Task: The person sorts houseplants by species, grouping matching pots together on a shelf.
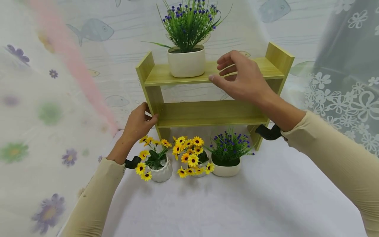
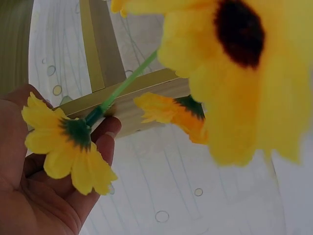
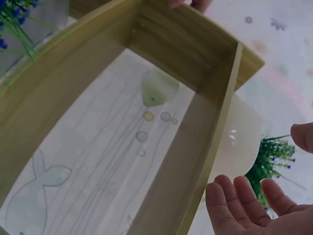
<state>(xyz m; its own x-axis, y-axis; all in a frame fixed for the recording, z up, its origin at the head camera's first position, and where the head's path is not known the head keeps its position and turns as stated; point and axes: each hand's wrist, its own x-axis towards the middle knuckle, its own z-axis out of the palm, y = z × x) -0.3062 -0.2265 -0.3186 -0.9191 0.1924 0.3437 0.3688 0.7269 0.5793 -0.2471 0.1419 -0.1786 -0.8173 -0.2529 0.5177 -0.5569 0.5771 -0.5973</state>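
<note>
1. The left hand (image 1: 138, 122) grips the left upright of the wooden shelf (image 1: 207, 113), its fingers curled round the front edge where the lower board joins. This looks like a bracing hold, to keep the light shelf from sliding on the cloth.
2. The right hand (image 1: 242, 79) hangs open just over the front edge of the top board, fingers spread and loosely bent and holding nothing. The right wrist view shows the bare palm (image 3: 254, 208) beside that edge.
3. The white pot with purple flowers (image 1: 186, 61) stands left of the middle of the top board, close to the right hand's fingertips but apart from them. The right half of that board is bare.
4. Three more pots stand in a row on the white tablecloth (image 1: 266, 204) along the shelf's front foot: a ribbed white pot of yellow flowers (image 1: 161, 171) nearest the left wrist, a second yellow bunch (image 1: 192, 156) in the middle, and a smooth pot of purple flowers (image 1: 226, 166) on the right.
5. The lower board carries nothing.
6. A yellow bloom (image 2: 68, 142) brushes the left palm in the left wrist view, because that pot stands so near.
</note>
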